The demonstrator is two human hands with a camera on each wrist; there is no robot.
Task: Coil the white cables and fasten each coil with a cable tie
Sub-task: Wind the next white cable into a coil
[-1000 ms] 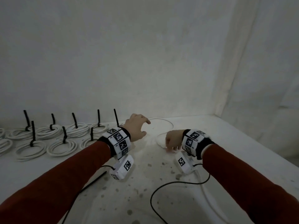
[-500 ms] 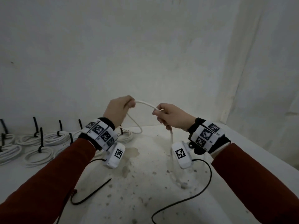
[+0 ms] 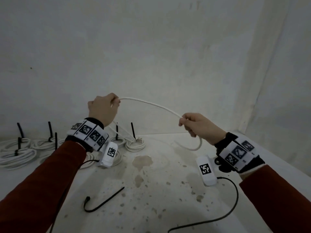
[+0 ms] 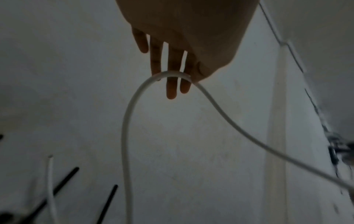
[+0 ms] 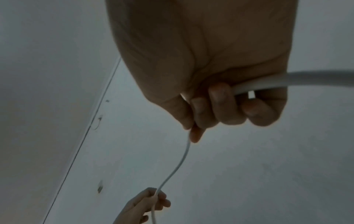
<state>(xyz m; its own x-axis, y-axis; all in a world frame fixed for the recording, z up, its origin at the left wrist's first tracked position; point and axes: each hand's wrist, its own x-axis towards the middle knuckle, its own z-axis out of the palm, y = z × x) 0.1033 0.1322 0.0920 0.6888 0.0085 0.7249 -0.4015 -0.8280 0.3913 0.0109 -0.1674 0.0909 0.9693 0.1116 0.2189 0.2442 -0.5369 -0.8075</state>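
A loose white cable (image 3: 151, 105) arcs through the air between my two hands above the table. My left hand (image 3: 116, 101) is raised at centre left and pinches the cable between thumb and fingers; in the left wrist view the cable (image 4: 126, 136) drapes over the fingers (image 4: 171, 91) and hangs down. My right hand (image 3: 183, 121) is lower and to the right, its fingers (image 5: 220, 106) curled round the cable (image 5: 287, 81). A short tail (image 3: 193, 148) curls below the right hand. A loose black cable tie (image 3: 104, 201) lies on the table near me.
Several tied white coils (image 3: 18, 153) with upright black tie tails sit along the back left, the nearest coil (image 3: 136, 145) behind my left wrist. The stained white table (image 3: 143, 174) meets walls behind and to the right. A black camera wire (image 3: 232, 207) loops at the front right.
Both hands have lifted the white cable off the table. They have since moved apart, the left hand rising, so the cable now spans between them.
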